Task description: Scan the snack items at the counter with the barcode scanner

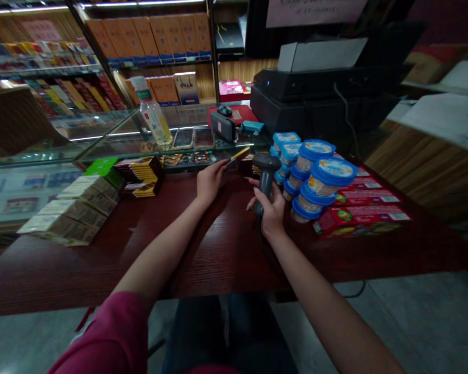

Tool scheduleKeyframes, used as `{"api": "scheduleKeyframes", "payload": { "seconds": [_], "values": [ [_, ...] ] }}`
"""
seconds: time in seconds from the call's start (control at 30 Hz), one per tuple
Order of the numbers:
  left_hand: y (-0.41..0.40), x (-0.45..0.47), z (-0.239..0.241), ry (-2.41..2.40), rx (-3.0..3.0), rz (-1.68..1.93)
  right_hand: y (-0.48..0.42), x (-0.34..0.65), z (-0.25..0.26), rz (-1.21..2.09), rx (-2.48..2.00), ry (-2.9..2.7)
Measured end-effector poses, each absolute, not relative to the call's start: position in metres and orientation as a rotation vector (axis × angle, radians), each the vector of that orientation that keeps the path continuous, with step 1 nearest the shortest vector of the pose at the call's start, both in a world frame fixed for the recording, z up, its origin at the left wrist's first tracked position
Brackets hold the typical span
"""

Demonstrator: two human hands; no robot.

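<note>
My left hand (209, 183) is closed on the near end of a thin yellow-and-brown packet (239, 154), held tilted above the dark red table. A grey handheld barcode scanner (265, 179) stands upright in my right hand (272, 208), fingers wrapped round its handle, its cable hanging down to the table. Left of my left hand lies a stack of similar brown-and-yellow packets (142, 176). Several more such packets (249, 167) show partly behind the scanner. Just right of my right hand stand stacked blue-lidded tubs (314, 179).
Pale drink cartons (74, 208) and a green pack (104, 170) line the table's left. Red boxes (366, 215) lie at the right. A bottle (152, 114) and phones (183, 138) rest on the glass counter (113, 136) behind, beside a black register (296, 111).
</note>
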State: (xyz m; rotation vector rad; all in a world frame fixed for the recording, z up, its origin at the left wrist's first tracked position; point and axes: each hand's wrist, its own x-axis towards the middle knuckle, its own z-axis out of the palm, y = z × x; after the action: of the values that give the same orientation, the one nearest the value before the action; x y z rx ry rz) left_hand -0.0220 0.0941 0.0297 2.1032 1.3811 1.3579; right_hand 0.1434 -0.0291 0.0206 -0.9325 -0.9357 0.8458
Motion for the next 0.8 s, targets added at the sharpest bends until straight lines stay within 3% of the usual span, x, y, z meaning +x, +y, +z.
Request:
{"api": "scheduleKeyframes", "payload": {
  "seconds": [0.33, 0.8],
  "values": [
    [0.061, -0.135, 0.013, 1.298, 1.219, 1.169, -0.043, 0.129, 0.027, 1.533, -0.762, -1.257],
    [0.059, -0.143, 0.012, 1.167, 1.210, 1.103, -0.043, 0.131, 0.027, 1.513, -0.882, -1.314]
  ]
}}
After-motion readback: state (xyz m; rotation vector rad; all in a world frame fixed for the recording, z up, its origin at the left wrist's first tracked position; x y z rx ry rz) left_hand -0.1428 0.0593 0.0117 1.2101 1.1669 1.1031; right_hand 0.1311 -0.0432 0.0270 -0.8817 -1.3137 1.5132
